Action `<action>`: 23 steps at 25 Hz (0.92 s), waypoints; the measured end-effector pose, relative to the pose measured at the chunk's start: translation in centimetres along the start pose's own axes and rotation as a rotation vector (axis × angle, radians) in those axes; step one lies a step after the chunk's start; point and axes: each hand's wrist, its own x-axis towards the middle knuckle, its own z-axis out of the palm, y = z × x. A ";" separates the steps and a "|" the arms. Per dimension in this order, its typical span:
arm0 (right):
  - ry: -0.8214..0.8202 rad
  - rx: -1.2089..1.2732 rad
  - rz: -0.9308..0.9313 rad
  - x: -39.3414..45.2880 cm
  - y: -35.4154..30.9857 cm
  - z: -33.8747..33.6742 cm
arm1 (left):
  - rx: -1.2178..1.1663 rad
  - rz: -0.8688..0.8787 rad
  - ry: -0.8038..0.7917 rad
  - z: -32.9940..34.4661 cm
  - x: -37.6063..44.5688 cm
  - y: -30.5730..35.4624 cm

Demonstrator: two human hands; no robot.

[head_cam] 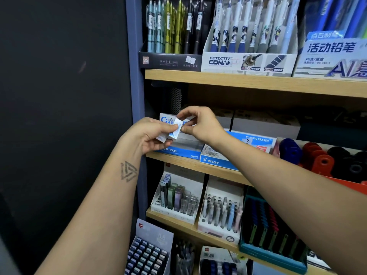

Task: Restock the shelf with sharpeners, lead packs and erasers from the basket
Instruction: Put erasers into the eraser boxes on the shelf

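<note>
Both forearms reach up from the bottom of the frame toward the middle shelf (198, 165). At the bottom left, closest of the stock, stands a lead box (147, 257) with rows of small dark cases.

Higher up, the left hand (153, 135) is curled round a small stack of erasers (175, 130), thumb on top, holding them just in front of the open Campus box (178, 149) on the shelf's left end. Holding a stack there probably keeps the supply next to the box it feeds. The right hand (200, 124) pinches the top eraser's upper end between thumb and forefinger, other fingers loosely bent, apparently to peel one off and drop it into the box. How many erasers the left hand holds I cannot tell.

Beside the Campus box sits a Pilot box (216, 160) of erasers, then red, blue and black sharpeners (317, 161) farther right. Pencil displays (248, 62) stand on the shelf above. No basket shows.
</note>
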 end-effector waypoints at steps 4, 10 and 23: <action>0.044 0.124 0.126 -0.4 -0.8 1.5 | -0.062 0.048 0.156 0.0 0.6 -0.1; 0.027 0.051 0.137 0.4 -1.6 3.1 | -0.186 0.047 0.152 -0.9 0.7 0.0; -0.176 -0.507 0.176 2.2 -0.8 6.7 | -0.384 0.016 0.037 -2.6 -1.9 1.9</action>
